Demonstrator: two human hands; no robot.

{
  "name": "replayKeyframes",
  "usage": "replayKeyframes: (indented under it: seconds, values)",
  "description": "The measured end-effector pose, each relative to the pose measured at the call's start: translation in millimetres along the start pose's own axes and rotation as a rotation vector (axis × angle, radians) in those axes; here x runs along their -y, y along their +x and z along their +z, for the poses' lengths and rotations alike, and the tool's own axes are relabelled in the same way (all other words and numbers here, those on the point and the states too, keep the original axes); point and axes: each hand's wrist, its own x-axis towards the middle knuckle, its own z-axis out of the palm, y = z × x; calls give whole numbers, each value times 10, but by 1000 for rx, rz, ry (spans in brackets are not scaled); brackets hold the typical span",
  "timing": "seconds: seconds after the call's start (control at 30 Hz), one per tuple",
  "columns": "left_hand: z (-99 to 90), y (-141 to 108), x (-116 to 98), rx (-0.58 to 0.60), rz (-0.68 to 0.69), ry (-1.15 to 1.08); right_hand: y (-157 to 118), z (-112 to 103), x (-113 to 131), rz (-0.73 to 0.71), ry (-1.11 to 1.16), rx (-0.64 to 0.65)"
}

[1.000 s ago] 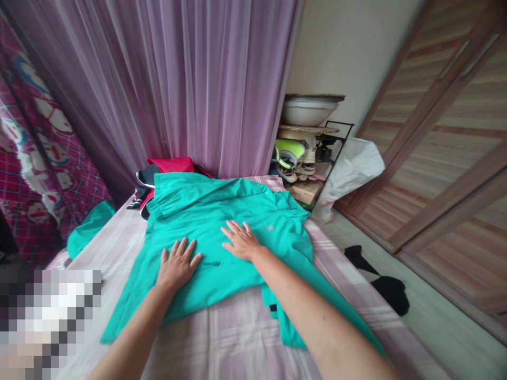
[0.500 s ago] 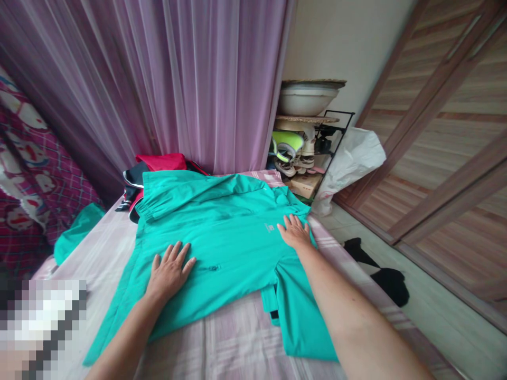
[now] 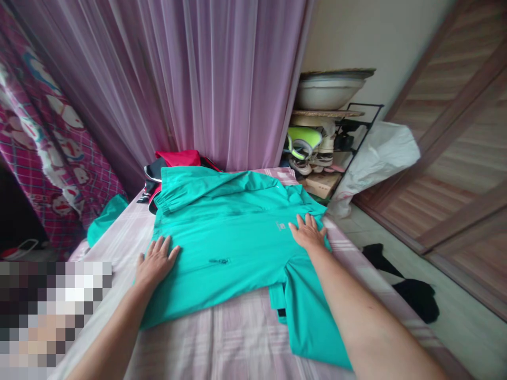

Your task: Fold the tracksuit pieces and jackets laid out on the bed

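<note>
A teal jacket lies spread on a pink-and-white checked sheet. One sleeve is laid across its far side, with a gathered cuff at the left; the other sleeve bends toward me on the right. A zipped pocket and a small pale logo show on the upper face. My left hand rests flat at the jacket's left edge, fingers spread. Flat near the right end, just beside the logo, lies my right hand, its fingers also apart. Neither hand grips the cloth.
Red and black clothes are heaped behind the jacket, against the purple curtain. Another teal cloth hangs at the left edge. Right of the bed are a shoe rack, a white plastic bag and black cloth on the floor.
My left hand has slid left across the jacket to its edge. The long flap that stretched toward the lower left has been drawn in. My right hand stays by the logo. The view has shifted left.
</note>
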Motion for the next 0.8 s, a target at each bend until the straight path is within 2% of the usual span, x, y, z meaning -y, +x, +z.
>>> replayKeyframes:
  seconds: [0.23,0.43,0.5,0.57,0.63,0.67,0.73,0.8]
  values:
    - [1,1,-7,1,4,7,15,-20,-58,-71,-37,52]
    - [5,-42,-34,-48,23,13,-28,-2,-69,-55,-37,-72]
    - [2,-47,-49,-53,35,13,-67,-14,-12,-160,-70,-131]
    - [3,-47,-56,-66,37,14,-108,-30,86,-350,-75,-155]
    - [12,-42,-52,-80,33,8,-126,-42,185,-536,-60,-98]
    - [18,-39,-46,-84,32,3,-120,-43,215,-584,-55,-47]
    - [31,-34,-32,-82,32,-2,-69,-36,202,-529,-63,31]
    - [40,-35,-23,-68,33,5,18,-17,93,-339,-82,31]
